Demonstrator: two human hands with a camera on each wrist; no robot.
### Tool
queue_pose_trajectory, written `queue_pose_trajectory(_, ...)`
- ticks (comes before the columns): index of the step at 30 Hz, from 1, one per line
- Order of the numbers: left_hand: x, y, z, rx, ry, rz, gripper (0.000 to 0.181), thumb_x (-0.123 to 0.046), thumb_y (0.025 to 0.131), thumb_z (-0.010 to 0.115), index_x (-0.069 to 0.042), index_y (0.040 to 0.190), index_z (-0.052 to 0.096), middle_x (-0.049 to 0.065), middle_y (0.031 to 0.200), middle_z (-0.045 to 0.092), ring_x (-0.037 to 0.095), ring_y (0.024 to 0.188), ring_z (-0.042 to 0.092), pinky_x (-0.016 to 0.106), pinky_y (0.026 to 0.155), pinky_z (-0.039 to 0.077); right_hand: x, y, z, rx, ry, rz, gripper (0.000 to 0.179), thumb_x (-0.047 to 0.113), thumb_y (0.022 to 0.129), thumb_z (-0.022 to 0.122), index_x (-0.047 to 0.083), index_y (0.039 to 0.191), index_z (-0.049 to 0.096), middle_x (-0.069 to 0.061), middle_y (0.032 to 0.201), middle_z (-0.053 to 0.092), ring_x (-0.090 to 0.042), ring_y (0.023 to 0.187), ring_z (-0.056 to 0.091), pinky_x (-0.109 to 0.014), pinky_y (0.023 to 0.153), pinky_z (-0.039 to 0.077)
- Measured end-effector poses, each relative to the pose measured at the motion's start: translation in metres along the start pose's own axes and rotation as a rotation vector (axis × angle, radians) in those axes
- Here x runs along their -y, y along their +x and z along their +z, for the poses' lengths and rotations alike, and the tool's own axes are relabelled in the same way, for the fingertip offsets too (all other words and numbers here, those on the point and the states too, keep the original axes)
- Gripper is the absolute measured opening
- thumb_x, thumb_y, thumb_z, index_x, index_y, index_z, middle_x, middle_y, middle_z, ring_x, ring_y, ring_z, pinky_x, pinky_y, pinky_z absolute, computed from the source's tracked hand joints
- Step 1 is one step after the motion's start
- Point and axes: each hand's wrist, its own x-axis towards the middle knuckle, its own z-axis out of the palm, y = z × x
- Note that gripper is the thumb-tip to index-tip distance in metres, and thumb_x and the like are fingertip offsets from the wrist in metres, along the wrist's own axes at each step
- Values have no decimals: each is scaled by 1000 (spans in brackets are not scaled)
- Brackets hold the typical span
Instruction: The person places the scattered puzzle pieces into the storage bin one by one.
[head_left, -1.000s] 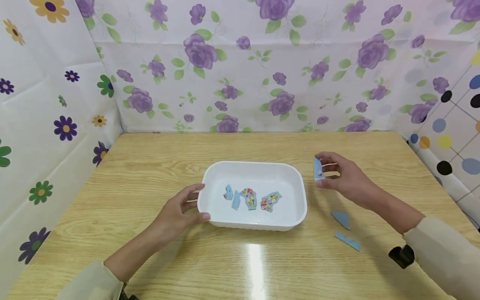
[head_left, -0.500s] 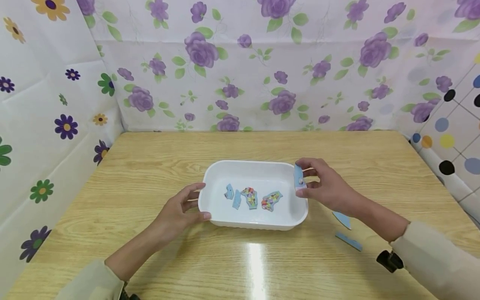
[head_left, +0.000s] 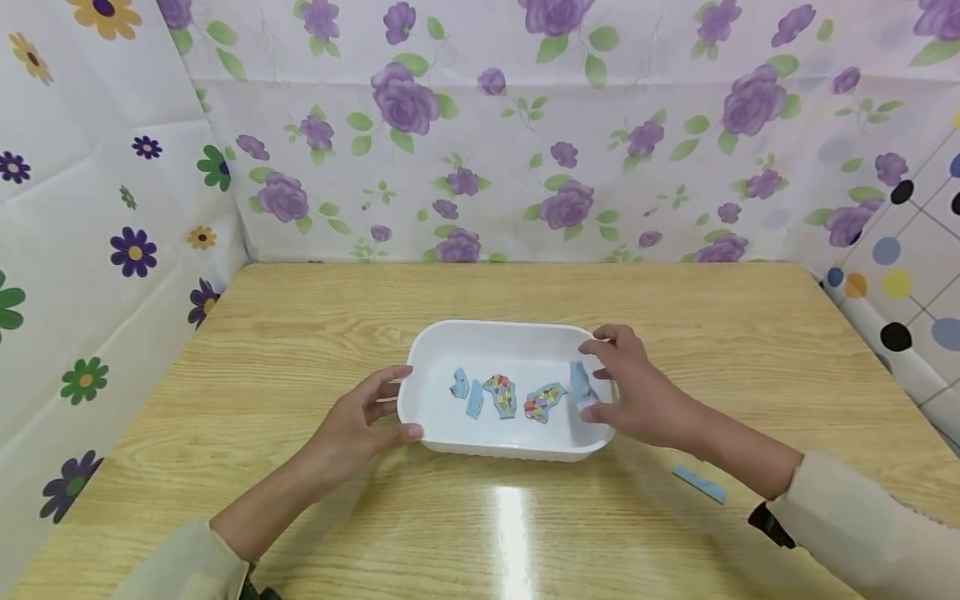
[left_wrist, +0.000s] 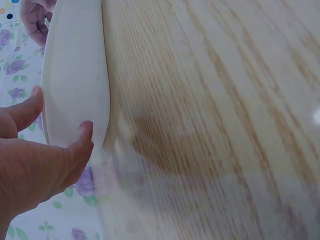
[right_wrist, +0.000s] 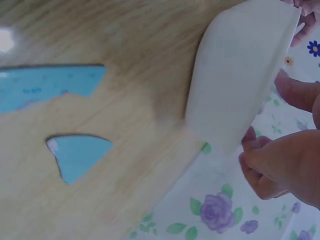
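A white plastic tray (head_left: 502, 443) stands on the table. My left hand (head_left: 360, 421) holds its left end, thumb at the near corner and fingers at the far one; the left wrist view shows this hand (left_wrist: 45, 155) against the tray's wall. Inside lie light blue puzzle pieces, two of them with a multicoloured map print (head_left: 501, 396) (head_left: 543, 402). At the tray's right end, another light blue piece (head_left: 581, 383) lies just below my right hand (head_left: 637, 387). The right hand's fingers are spread over the rim, apart from that piece; its thumb is close to the piece's near end.
To the right of the tray a long blue piece (head_left: 699, 484) lies on the wooden table (head_left: 337, 533). The right wrist view also shows a roughly triangular blue piece (right_wrist: 80, 155), mostly hidden by the right arm in the head view. Flowered cloth (head_left: 420, 167) hangs behind.
My right hand has moved left from beside the tray to over its right end. The light blue piece it held is now inside the tray, let go. The left hand has stayed put.
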Motion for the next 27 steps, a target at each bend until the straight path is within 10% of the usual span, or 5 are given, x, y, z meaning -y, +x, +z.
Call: queue_pose_trajectory(27, -1, 0, 0, 12, -6, 2, 76, -21, 83, 77, -17, 146, 35, 13, 139, 46, 30, 130, 47, 38, 98, 48, -3, -11, -27, -136, -17, -70, 60, -3, 83, 73, 3, 135, 44, -19, 137, 28, -35, 121, 37, -49, 93, 49)
